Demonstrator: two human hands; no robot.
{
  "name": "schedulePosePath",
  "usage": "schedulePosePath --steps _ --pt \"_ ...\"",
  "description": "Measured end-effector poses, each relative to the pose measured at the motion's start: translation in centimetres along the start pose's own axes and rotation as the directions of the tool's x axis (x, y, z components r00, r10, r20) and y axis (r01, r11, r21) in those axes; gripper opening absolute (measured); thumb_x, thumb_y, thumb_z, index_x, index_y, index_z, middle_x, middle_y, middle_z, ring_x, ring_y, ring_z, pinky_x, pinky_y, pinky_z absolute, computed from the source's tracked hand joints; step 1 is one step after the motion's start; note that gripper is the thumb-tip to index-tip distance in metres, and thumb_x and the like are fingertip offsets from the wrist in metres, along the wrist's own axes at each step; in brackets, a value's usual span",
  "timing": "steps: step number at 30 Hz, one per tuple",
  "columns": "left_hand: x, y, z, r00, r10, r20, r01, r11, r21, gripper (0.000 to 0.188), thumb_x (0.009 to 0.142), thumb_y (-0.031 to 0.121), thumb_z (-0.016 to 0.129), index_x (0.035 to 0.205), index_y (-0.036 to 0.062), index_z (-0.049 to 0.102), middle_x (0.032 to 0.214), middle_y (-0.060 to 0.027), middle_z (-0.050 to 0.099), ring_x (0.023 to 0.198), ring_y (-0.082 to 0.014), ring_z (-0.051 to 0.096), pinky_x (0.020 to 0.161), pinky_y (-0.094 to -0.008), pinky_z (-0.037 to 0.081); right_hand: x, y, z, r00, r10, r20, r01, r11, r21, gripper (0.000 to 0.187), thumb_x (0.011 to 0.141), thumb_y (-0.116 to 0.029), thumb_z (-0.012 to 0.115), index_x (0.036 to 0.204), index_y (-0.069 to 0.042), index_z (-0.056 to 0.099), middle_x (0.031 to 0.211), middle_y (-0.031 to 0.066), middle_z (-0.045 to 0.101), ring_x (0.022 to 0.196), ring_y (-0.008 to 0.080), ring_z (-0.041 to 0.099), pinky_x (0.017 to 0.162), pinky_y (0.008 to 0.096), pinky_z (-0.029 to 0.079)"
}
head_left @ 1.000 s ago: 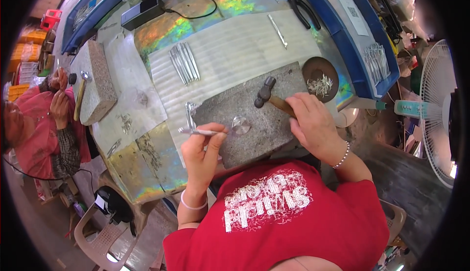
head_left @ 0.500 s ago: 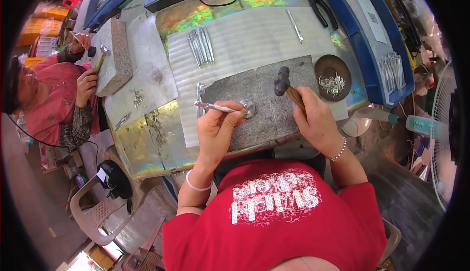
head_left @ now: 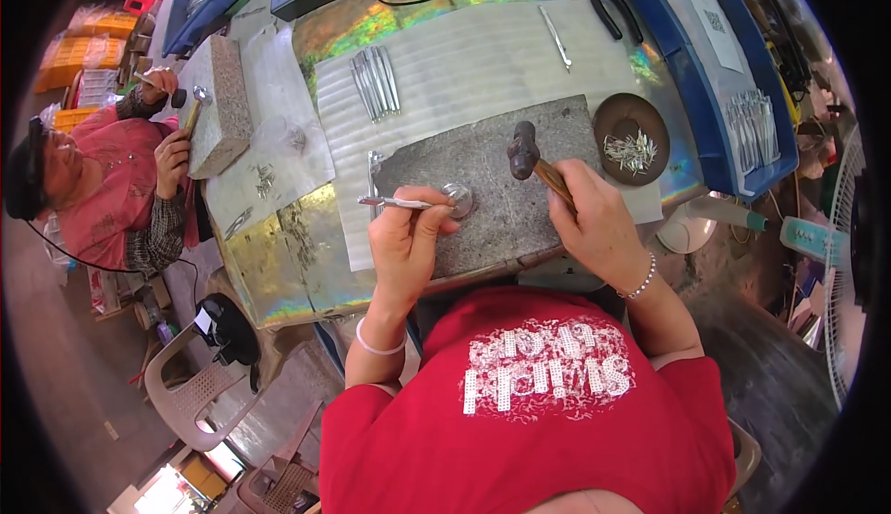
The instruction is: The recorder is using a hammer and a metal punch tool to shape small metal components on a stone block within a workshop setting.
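My left hand (head_left: 406,240) pinches a slim silver metal rod (head_left: 394,202) between thumb and fingers. Its inner end reaches a small round metal block (head_left: 458,199) on the grey stone slab (head_left: 548,124); fingertips partly hide that end. My right hand (head_left: 594,222) is wrapped round the wooden handle of a hammer (head_left: 524,150), whose dark head hangs over the slab, to the right of the metal block and apart from the rod. Another silver rod (head_left: 373,173) lies along the slab's left edge, partly behind the held one.
A brown bowl (head_left: 608,110) of small silver pieces sits right of the slab. Several silver rods (head_left: 375,84) lie on white foam sheeting. Pliers (head_left: 608,4), a blue tray (head_left: 729,175) and a fan (head_left: 840,263) are rightward. At left, a co-worker (head_left: 116,180) hammers at a stone block (head_left: 223,106).
The silver rod in my left hand now lies more level. The hammer in my right hand has shifted slightly left. The whole view has moved a little.
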State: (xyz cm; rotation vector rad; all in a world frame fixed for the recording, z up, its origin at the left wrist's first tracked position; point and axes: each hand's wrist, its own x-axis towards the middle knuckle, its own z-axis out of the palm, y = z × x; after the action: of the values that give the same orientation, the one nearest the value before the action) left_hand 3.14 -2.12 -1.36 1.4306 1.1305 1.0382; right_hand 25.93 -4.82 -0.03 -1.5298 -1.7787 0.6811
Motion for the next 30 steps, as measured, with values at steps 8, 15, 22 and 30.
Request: schedulePosePath --steps 8,15,22,30 --pt "0.47 -0.09 0.32 0.997 0.068 0.022 -0.07 0.992 0.107 0.006 0.091 0.004 0.052 0.094 -0.0014 0.053 0.085 -0.0086 0.062 0.063 -0.0109 0.059 0.06 -0.0202 0.046 -0.18 -0.21 0.34 0.999 0.02 -0.035 -0.022 0.997 -0.07 0.016 0.079 -0.003 0.052 0.094 -0.001 0.046 0.086 0.0186 0.052 0.074 0.0401 0.054 0.06 0.0453 0.044" --pt "0.52 -0.16 0.33 0.997 0.074 -0.018 -0.073 0.996 0.054 0.001 0.087 -0.002 0.055 0.087 -0.0013 0.056 0.073 -0.0053 0.06 0.058 -0.0103 0.059 0.054 -0.0215 0.046 -0.09 -0.36 0.48 0.999 0.019 -0.043 -0.022 0.998 -0.064 0.014 0.08 -0.003 0.052 0.092 -0.001 0.045 0.084 0.0186 0.052 0.073 0.0398 0.053 0.06 0.0449 0.043" --pt "0.36 0.01 0.25 0.992 0.124 0.0 -0.123 0.982 0.142 0.001 0.087 -0.002 0.054 0.088 -0.0009 0.055 0.073 -0.0063 0.06 0.059 -0.0116 0.061 0.054 -0.022 0.046 -0.19 -0.21 0.62 0.998 0.012 -0.068 -0.015 0.999 -0.049 0.014 0.082 -0.003 0.054 0.094 0.002 0.049 0.081 0.0187 0.052 0.073 0.0369 0.054 0.063 0.0385 0.043" --pt "0.58 -0.06 0.28 0.989 0.143 0.044 -0.148 0.977 0.154 0.003 0.086 -0.003 0.055 0.087 -0.0003 0.055 0.077 -0.0074 0.06 0.059 -0.0128 0.062 0.053 -0.0231 0.046 -0.25 -0.01 0.58 0.997 0.012 -0.076 -0.017 0.998 -0.065 0.019 0.079 -0.003 0.053 0.096 -0.001 0.046 0.084 0.0182 0.052 0.072 0.0384 0.054 0.06 0.0435 0.043"
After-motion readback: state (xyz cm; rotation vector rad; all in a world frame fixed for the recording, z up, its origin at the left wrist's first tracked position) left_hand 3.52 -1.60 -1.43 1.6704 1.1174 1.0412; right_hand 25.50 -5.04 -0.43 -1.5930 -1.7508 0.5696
